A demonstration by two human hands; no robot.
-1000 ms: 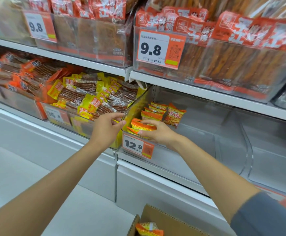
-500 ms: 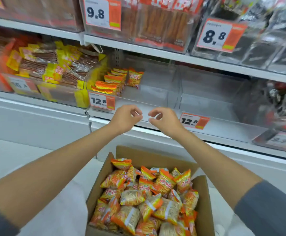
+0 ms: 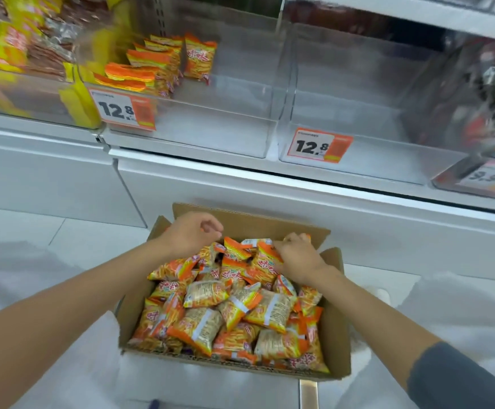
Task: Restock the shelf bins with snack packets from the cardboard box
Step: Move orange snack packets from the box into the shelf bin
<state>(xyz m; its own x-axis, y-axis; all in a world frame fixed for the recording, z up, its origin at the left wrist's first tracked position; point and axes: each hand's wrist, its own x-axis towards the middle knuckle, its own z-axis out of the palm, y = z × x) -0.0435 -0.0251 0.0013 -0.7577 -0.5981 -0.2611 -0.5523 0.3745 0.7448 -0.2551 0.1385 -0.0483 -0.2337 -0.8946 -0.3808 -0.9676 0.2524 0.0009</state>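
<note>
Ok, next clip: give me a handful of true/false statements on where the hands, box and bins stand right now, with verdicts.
1. The box is full of orange packets. True.
2. The left hand holds a packet. False: it hovers over the box's far end with curled fingers and nothing in it.
3. The right hand is down on the packets at the far right of the box. True.
4. The bin behind the left 12.8 tag is packed full. False: packets sit only at its left side.
5. The bin behind the right 12.8 tag holds no packets. True.
</note>
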